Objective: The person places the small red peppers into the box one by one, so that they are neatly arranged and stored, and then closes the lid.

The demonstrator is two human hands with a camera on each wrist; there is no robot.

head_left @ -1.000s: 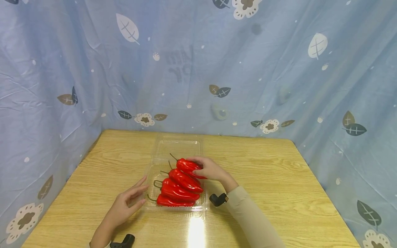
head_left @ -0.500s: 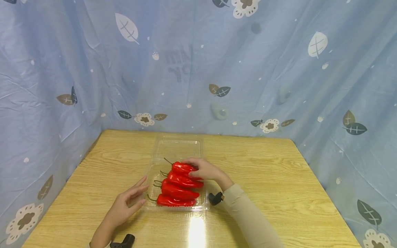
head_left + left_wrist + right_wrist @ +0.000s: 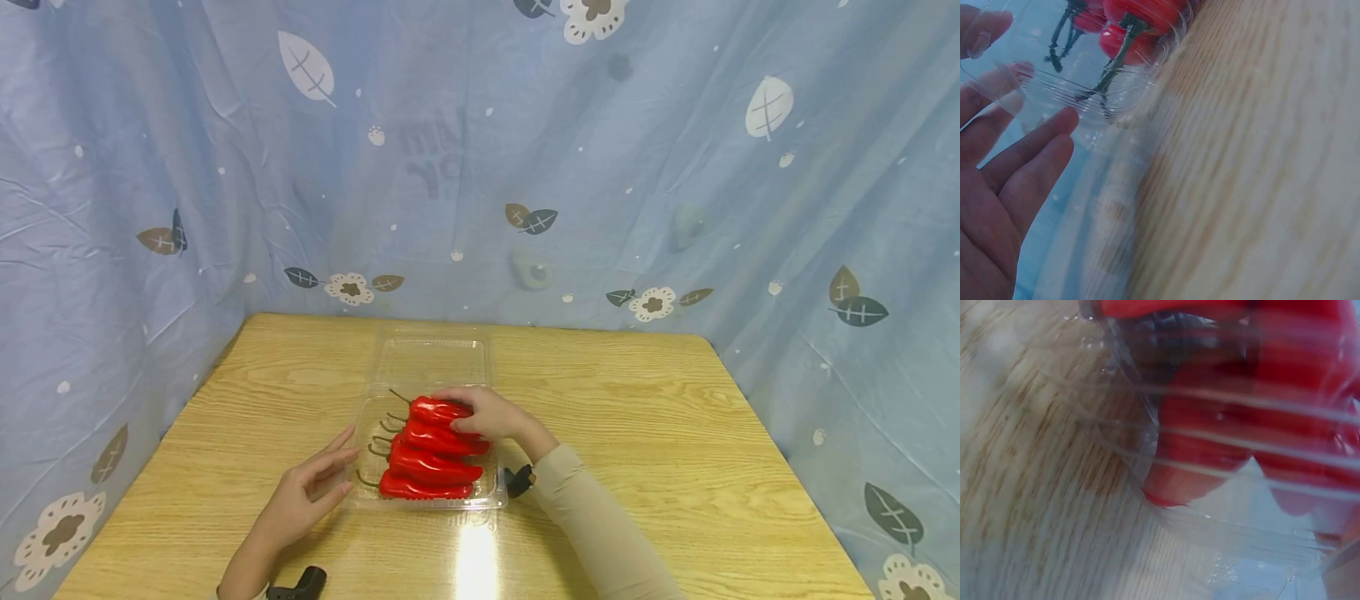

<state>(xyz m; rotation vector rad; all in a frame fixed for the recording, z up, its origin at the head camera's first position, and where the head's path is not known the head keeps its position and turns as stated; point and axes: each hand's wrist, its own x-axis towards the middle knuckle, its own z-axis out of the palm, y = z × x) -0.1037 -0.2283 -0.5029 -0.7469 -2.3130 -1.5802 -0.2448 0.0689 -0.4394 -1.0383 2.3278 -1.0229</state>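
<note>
Several glossy red peppers with thin green stems lie side by side in a clear plastic clamshell box (image 3: 491, 502). The right hand (image 3: 495, 412) holds the farthest pepper (image 3: 431, 410) from above, thumb on the near side and fingers over the back. In the right wrist view, red peppers (image 3: 1194, 437) show through the ridged clear wall. At the box's left side, the left hand (image 3: 303, 492) has loosely bent, spread fingers. Its fingertips are right at the clear wall in the left wrist view, where a stem (image 3: 1116, 62) points toward them.
The clamshell's lid (image 3: 431, 360) lies folded back behind the base. All of this rests on a wood-grain table (image 3: 637, 433). A blue patterned curtain (image 3: 480, 167) closes off the back and both sides. Each wrist carries a black camera mount (image 3: 300, 583).
The right hand has moved left and slightly nearer with the farthest pepper, which now lies closer against the row. The second pepper has shifted left and straightened. The left hand has stayed put.
</note>
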